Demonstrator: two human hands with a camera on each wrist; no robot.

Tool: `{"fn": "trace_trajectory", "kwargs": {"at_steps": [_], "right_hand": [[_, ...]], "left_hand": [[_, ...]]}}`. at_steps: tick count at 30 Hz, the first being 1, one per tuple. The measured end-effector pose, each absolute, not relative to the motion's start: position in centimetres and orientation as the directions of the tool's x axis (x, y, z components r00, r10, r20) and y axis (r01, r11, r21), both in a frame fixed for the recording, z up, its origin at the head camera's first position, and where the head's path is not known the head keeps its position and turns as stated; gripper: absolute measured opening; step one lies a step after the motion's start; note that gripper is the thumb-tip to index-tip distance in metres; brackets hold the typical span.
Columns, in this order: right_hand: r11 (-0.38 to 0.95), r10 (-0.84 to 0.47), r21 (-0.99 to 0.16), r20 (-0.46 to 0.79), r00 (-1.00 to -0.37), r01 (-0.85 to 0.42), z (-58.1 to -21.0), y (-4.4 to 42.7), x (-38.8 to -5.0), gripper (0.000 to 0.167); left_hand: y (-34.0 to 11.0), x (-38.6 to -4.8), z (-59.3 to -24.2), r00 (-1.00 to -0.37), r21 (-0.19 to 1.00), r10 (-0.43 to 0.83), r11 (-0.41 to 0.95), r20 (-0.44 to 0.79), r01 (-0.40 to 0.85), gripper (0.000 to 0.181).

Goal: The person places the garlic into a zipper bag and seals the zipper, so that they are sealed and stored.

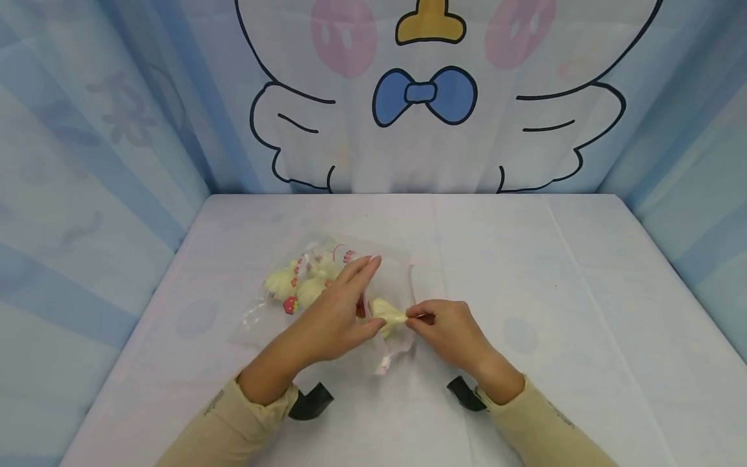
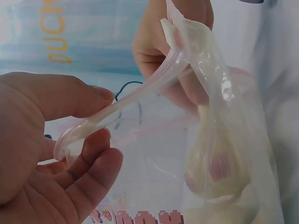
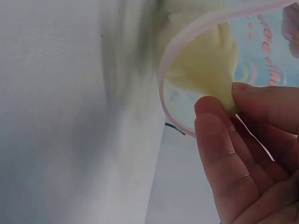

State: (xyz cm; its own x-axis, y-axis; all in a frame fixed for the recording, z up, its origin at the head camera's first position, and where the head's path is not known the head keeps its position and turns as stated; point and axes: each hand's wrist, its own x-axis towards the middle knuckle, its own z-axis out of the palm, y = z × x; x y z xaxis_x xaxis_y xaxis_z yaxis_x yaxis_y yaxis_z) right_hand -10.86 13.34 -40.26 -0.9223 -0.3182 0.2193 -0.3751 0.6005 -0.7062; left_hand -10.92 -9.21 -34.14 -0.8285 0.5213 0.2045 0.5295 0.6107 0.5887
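A clear plastic zip bag (image 1: 251,327) with pink closure strips lies on the table, holding several pale yellow, soft-looking pieces (image 1: 312,290). My left hand (image 1: 332,321) holds one side of the bag's mouth (image 2: 135,94) between thumb and fingers, and the mouth gapes. At the bag's opening, my right hand (image 1: 452,329) pinches the narrow end of a pale yellow, rounded piece (image 3: 205,63). The wide part of that piece is inside the bag, seen past the pink strip in the right wrist view. Pink marks show on a yellow piece (image 2: 217,168) in the left wrist view.
A white cloth with faint prints covers the table (image 1: 525,259). Behind it hangs a curtain (image 1: 426,149) with a cartoon figure and blue bow. Blue and white curtains stand at both sides. Black straps (image 1: 311,402) sit at the wrists.
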Motion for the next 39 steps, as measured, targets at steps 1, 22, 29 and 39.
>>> {"fn": "trace_trajectory", "kwargs": {"at_steps": [1,22,29,39], "right_hand": [[0.602,-0.318,-0.705,0.220,-0.922,-0.375,-40.3,13.2,-10.9,0.009],[0.662,-0.254,-0.614,0.356,-0.899,-0.430,-40.8,10.7,-11.3,0.004],[0.646,-0.275,-0.620,0.355,-0.894,-0.445,-40.9,10.4,-11.1,0.008],[0.598,-0.329,-0.706,0.216,-0.919,-0.380,-40.8,10.2,-11.2,0.019]], "left_hand": [[-9.2,-10.9,-34.2,-0.826,0.587,0.524,0.609,0.209,0.534,0.086],[-9.0,-10.9,-34.1,-0.830,0.582,0.517,0.617,0.208,0.530,0.086],[-9.0,-10.8,-34.0,-0.831,0.590,0.516,0.612,0.207,0.527,0.086],[-9.1,-10.8,-34.1,-0.829,0.590,0.519,0.608,0.211,0.531,0.087]]}}
